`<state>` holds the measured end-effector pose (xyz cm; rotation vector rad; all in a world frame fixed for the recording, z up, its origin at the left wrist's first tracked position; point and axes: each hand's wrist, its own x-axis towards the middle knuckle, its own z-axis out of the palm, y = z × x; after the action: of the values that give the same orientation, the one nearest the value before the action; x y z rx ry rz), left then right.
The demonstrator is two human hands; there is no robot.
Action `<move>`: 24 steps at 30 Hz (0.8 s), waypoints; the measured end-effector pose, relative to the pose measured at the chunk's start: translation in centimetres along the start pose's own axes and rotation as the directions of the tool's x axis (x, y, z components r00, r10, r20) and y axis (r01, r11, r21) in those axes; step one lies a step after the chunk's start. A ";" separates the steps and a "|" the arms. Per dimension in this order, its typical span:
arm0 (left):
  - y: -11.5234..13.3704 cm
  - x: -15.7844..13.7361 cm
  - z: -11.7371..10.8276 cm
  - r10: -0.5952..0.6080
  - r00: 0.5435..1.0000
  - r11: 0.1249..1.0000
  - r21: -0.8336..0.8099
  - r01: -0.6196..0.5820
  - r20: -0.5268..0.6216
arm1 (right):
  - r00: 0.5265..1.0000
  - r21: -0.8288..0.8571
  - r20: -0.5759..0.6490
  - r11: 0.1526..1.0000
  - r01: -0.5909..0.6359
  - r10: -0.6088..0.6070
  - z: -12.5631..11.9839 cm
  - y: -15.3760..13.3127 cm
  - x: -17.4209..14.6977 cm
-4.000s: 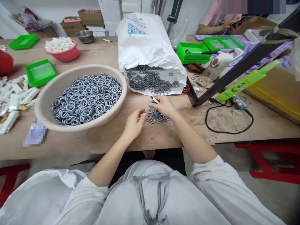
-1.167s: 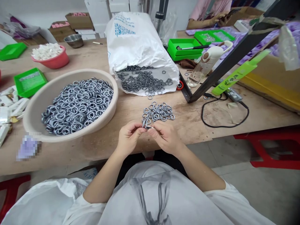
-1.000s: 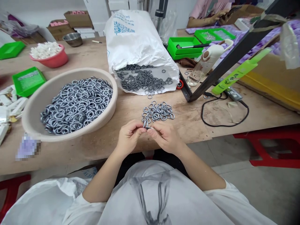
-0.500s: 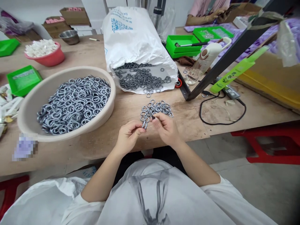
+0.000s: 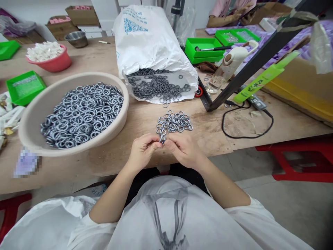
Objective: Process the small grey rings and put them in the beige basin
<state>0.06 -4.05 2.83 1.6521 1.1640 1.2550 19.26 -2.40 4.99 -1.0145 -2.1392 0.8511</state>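
Between my hands, just above the table's near side, are a few grey rings (image 5: 162,138) standing on edge. My left hand (image 5: 144,149) is closed, pinching them between thumb and fingers. From the other side my right hand (image 5: 183,147) meets it, its thumb and fingers also pressed together at the rings. How many rings are there is hidden by the fingertips. A small loose pile of grey rings (image 5: 175,121) lies on the table right beyond my hands.
To the left stands a wide beige basin (image 5: 28,135) heaped with grey rings. A white sack (image 5: 148,38) spills rings behind the pile. A dark metal bar (image 5: 234,80), cable (image 5: 247,138) and green trays (image 5: 191,57) are at right. A person (image 5: 231,14) sits across.
My right hand has moved left and down from the ring pile to meet the rings in my left hand. My left hand has stayed almost where it was.
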 end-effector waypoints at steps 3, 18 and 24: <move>0.2 0.2 -0.1 0.035 0.999 0.999 0.012 -0.035 0.009 | 1.000 -0.099 0.006 0.995 -0.001 0.001 0.0 -0.7 -0.1; 5.3 0.3 -7.0 0.233 0.952 0.797 0.600 -0.068 -0.201 | 0.929 -0.257 -0.163 0.895 -0.366 0.333 0.3 4.5 3.0; 3.4 3.3 -16.2 0.057 0.887 0.364 0.837 0.409 -0.458 | 0.957 -0.557 0.043 0.802 -0.214 0.286 2.7 4.7 6.0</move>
<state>-14.50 -1.39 10.87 1.9074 2.6307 0.7884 16.14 4.11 1.29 -1.6003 -2.4595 0.4127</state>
